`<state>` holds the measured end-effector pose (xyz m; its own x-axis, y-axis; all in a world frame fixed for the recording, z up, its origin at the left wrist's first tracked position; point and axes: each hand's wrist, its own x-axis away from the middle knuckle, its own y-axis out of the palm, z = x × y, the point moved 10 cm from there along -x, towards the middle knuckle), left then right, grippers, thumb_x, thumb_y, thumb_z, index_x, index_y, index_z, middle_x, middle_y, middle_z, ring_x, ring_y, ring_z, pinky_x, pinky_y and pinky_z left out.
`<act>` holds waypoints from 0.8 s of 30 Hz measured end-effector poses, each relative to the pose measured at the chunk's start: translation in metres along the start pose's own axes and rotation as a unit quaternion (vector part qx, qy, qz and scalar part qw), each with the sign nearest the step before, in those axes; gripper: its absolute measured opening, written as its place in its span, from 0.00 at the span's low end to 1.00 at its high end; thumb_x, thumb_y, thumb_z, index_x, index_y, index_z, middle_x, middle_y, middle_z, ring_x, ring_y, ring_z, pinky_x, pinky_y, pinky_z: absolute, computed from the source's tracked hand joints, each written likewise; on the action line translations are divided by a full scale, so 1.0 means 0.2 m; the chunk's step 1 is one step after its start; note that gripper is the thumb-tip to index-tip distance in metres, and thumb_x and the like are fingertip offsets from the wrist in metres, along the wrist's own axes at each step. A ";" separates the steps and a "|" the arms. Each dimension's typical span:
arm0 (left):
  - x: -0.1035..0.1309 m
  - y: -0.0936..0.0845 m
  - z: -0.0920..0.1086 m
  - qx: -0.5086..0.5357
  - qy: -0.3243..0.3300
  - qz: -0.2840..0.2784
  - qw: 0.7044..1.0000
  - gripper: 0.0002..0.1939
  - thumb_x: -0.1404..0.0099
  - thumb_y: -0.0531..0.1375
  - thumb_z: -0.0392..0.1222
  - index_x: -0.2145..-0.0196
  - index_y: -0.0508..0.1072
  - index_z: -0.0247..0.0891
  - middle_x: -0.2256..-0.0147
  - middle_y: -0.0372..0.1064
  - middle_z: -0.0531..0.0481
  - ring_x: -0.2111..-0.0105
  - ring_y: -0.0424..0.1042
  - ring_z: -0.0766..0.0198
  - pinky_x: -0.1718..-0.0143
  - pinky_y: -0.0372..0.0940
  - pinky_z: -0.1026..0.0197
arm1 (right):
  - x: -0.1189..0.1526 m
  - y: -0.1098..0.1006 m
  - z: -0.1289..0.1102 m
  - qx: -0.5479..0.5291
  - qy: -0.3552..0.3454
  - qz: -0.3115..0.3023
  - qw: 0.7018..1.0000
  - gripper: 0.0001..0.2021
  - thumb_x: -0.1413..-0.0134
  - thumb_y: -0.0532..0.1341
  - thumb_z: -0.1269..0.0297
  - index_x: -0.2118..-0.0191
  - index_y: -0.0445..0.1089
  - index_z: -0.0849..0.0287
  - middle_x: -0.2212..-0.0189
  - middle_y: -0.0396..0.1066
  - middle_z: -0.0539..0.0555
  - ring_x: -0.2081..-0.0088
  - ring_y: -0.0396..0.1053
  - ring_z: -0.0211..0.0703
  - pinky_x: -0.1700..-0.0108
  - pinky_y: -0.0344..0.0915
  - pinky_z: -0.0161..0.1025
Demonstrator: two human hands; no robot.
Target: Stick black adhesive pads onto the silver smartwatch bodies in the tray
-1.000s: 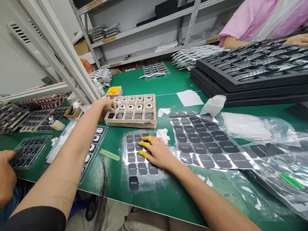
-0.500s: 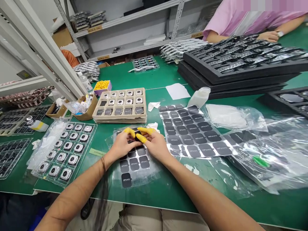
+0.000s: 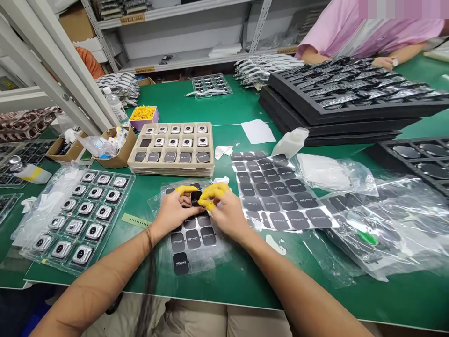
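In the head view, my left hand (image 3: pixel 174 207) and my right hand (image 3: pixel 223 209) meet above the middle of the table, with yellow finger cots on some fingertips. Between them is a small watch case (image 3: pixel 196 198), its dark square face showing. My left fingers grip its left side, and the right fingertips pinch at its right edge. Under the hands lies a clear sheet of dark printed screen films (image 3: pixel 192 238). A beige tray (image 3: pixel 170 164) beyond the hands holds several watch cases, some with dark films over their faces. To the left, a clear plastic tray (image 3: pixel 115 208) carries more watch cases.
A larger film sheet (image 3: pixel 245 217) lies right of my hands, beside crumpled clear bags (image 3: pixel 396 220). Stacked black foam trays (image 3: pixel 294 100) stand at the back right, near a person in a pink top (image 3: pixel 333 28). A yellow-filled box (image 3: pixel 140 124) and cardboard box (image 3: pixel 124 152) sit back left.
My right fingers have shifted and curled at the watch case, whose dark face now shows more plainly between the hands. The camera view has turned slightly.
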<state>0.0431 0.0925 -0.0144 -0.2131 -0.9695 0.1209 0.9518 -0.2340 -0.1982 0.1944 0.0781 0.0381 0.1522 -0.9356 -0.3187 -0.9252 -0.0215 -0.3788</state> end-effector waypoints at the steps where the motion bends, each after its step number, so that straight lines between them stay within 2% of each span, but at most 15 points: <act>1: -0.01 0.00 -0.02 0.033 -0.019 -0.001 0.999 0.33 0.54 0.76 0.44 0.51 0.72 0.39 0.69 0.76 0.50 0.69 0.78 0.60 0.66 0.71 0.60 | 0.00 0.01 0.01 -0.021 0.017 -0.062 0.998 0.08 0.39 0.60 0.59 0.64 0.74 0.55 0.64 0.75 0.54 0.63 0.73 0.44 0.61 0.71 0.45; 3: -0.02 0.00 -0.04 0.087 -0.051 -0.005 0.995 0.35 0.55 0.76 0.42 0.50 0.71 0.39 0.67 0.78 0.48 0.67 0.78 0.60 0.65 0.72 0.60 | 0.02 0.05 0.05 -0.012 0.051 -0.213 0.976 0.09 0.41 0.61 0.56 0.62 0.74 0.54 0.68 0.75 0.51 0.71 0.71 0.41 0.68 0.68 0.41; 4: -0.02 0.00 -0.05 0.103 -0.060 -0.005 0.993 0.35 0.55 0.76 0.41 0.50 0.70 0.38 0.66 0.78 0.47 0.67 0.79 0.60 0.64 0.72 0.60 | 0.02 0.03 0.09 0.049 0.061 -0.240 0.968 0.09 0.43 0.63 0.55 0.61 0.75 0.53 0.70 0.75 0.50 0.72 0.70 0.42 0.69 0.67 0.41; 6: -0.03 0.00 -0.05 0.116 -0.063 -0.003 0.991 0.34 0.54 0.76 0.40 0.50 0.70 0.38 0.66 0.78 0.47 0.68 0.79 0.61 0.64 0.73 0.60 | -0.03 -0.10 0.17 0.186 0.066 -0.163 0.967 0.12 0.45 0.65 0.54 0.58 0.76 0.53 0.68 0.75 0.52 0.71 0.70 0.44 0.68 0.66 0.42; 8: -0.03 -0.01 -0.05 0.111 -0.057 0.001 0.992 0.33 0.53 0.75 0.40 0.49 0.70 0.39 0.66 0.77 0.48 0.68 0.78 0.63 0.64 0.72 0.61 | -0.08 -0.24 0.20 0.269 0.059 -0.017 0.961 0.16 0.44 0.64 0.53 0.53 0.76 0.54 0.64 0.75 0.56 0.66 0.70 0.48 0.64 0.66 0.46; 9: -0.03 -0.01 -0.06 0.102 -0.052 0.004 0.993 0.33 0.52 0.75 0.40 0.49 0.70 0.39 0.66 0.77 0.48 0.68 0.78 0.63 0.64 0.72 0.61 | -0.10 -0.27 0.22 0.287 0.053 0.036 0.956 0.17 0.43 0.63 0.52 0.51 0.75 0.54 0.62 0.75 0.58 0.63 0.70 0.50 0.61 0.67 0.48; 10: -0.04 -0.01 -0.06 0.091 -0.046 0.004 0.995 0.32 0.52 0.74 0.40 0.49 0.71 0.39 0.66 0.77 0.48 0.68 0.78 0.63 0.64 0.72 0.61 | -0.11 -0.27 0.23 0.298 0.048 0.063 0.951 0.17 0.41 0.62 0.52 0.51 0.75 0.55 0.60 0.75 0.59 0.60 0.70 0.53 0.59 0.67 0.50; 12: -0.04 -0.01 -0.07 0.070 -0.038 0.002 0.997 0.32 0.52 0.74 0.40 0.49 0.71 0.39 0.67 0.77 0.49 0.68 0.78 0.63 0.64 0.72 0.61 | -0.12 -0.23 0.24 0.313 0.036 0.067 0.947 0.14 0.39 0.60 0.55 0.56 0.77 0.55 0.62 0.75 0.59 0.56 0.69 0.56 0.55 0.67 0.52; 14: -0.04 0.00 -0.08 0.057 -0.035 -0.005 0.998 0.32 0.52 0.74 0.40 0.49 0.71 0.39 0.67 0.77 0.48 0.68 0.78 0.62 0.64 0.72 0.60 | -0.12 -0.16 0.20 0.299 0.003 0.045 0.953 0.11 0.38 0.59 0.58 0.61 0.78 0.54 0.65 0.76 0.58 0.57 0.70 0.55 0.55 0.67 0.52; 17: -0.04 0.01 -0.07 0.053 -0.029 -0.018 0.998 0.31 0.51 0.73 0.40 0.49 0.72 0.39 0.67 0.77 0.48 0.67 0.79 0.60 0.64 0.72 0.59 | -0.08 -0.08 0.05 0.210 -0.085 0.035 0.973 0.08 0.38 0.61 0.59 0.62 0.77 0.51 0.66 0.76 0.54 0.60 0.71 0.49 0.55 0.68 0.50; 19: -0.04 0.03 -0.05 0.049 -0.010 -0.029 0.998 0.28 0.51 0.72 0.38 0.51 0.74 0.39 0.64 0.78 0.47 0.64 0.79 0.58 0.61 0.73 0.58 | -0.06 0.01 -0.04 0.174 -0.125 0.011 0.977 0.08 0.37 0.61 0.58 0.60 0.77 0.50 0.65 0.75 0.54 0.60 0.71 0.47 0.56 0.69 0.47; 21: -0.04 0.03 -0.04 0.046 0.005 -0.032 0.998 0.25 0.51 0.72 0.36 0.54 0.75 0.40 0.62 0.79 0.47 0.62 0.79 0.57 0.59 0.73 0.58 | -0.04 0.08 -0.06 0.194 -0.124 -0.005 0.973 0.09 0.36 0.59 0.59 0.59 0.77 0.51 0.63 0.75 0.56 0.59 0.71 0.47 0.56 0.70 0.46; 24: -0.03 0.02 -0.06 0.040 -0.005 -0.018 0.999 0.27 0.52 0.72 0.37 0.52 0.75 0.39 0.68 0.79 0.48 0.65 0.79 0.57 0.62 0.73 0.58 | -0.02 0.09 -0.05 0.227 -0.116 0.022 0.967 0.09 0.36 0.59 0.60 0.59 0.76 0.53 0.64 0.74 0.56 0.59 0.70 0.48 0.56 0.69 0.46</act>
<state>0.0456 0.0973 -0.0272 -0.2454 -0.9597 0.1368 0.9583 -0.2615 -0.1154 0.1742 0.0789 0.0409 0.2380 -0.8268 -0.5097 -0.6925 0.2235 -0.6859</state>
